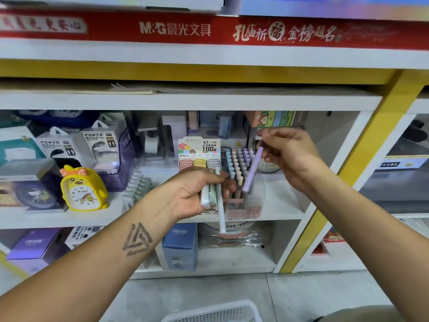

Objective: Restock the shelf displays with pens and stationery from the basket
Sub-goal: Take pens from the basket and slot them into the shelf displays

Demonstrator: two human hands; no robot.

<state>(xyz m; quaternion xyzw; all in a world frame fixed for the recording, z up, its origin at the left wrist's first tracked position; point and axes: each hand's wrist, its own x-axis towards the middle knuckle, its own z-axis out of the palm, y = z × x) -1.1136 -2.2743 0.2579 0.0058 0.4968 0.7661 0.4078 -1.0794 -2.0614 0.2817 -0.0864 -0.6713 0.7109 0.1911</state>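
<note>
Left side of the shelf: power bank boxes at the back, yellow duck alarm clock in front, well apart from the work area. My left hand sits mid-frame, fingers curled round a small bunch of pastel pens, pale green and white bodies; one long pale blue-white pen hangs below the fist. Behind that hand stands the pencil-lead display box, "0.7 HB 100" on its card, with pink, yellow and grey cases in rows. Just right of it is the clear pen display stand, filled with upright pens in blue, peach and purple columns. My right hand pinches a lilac pen near its top end, tilted, lower end over the stand's front right part; I can't tell if it touches. My left hand partly blocks the stand's left side. White basket on the floor at bottom edge, contents not visible.
</note>
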